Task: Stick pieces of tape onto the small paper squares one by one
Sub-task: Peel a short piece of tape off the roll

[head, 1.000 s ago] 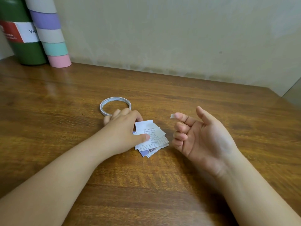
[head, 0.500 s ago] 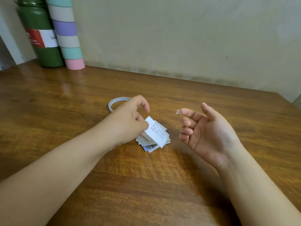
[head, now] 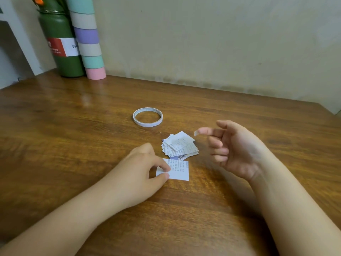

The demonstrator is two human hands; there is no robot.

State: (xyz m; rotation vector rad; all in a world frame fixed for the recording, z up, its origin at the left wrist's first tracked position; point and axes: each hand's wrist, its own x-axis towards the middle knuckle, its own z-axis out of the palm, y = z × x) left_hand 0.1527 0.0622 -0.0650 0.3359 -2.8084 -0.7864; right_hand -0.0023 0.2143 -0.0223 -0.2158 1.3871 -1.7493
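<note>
- A green bottle with a red and white label stands at the far left corner of the wooden tabletop, against the wall, and something orange sits at its top, cut off by the frame edge.
- Just beside the bottle, on its right and apparently touching it, rises a tall cylinder banded in teal, grey, purple and pink (whether it is one tube or a stack of rolls I cannot tell).
- A thin, nearly spent roll of tape lies flat in the middle of the tabletop, well apart from the bottle and beyond the papers.
- Near the roll, on the person's side, sits a loose pile of small printed paper squares, fanned and overlapping.
- One single paper square lies flat just in front of the pile, its far edge close to the pile's lowest sheets.
- The left hand rests on the tabletop and pinches the left edge of that single square between thumb and forefinger.
- The right hand hovers to the right of the pile, palm turned inward, fingers loosely curled; a small piece of tape clings to the tip of its extended forefinger (blurred, so the contact is hard to read).
- Nothing lies between the taped fingertip and the single square except the corner of the pile.
</note>
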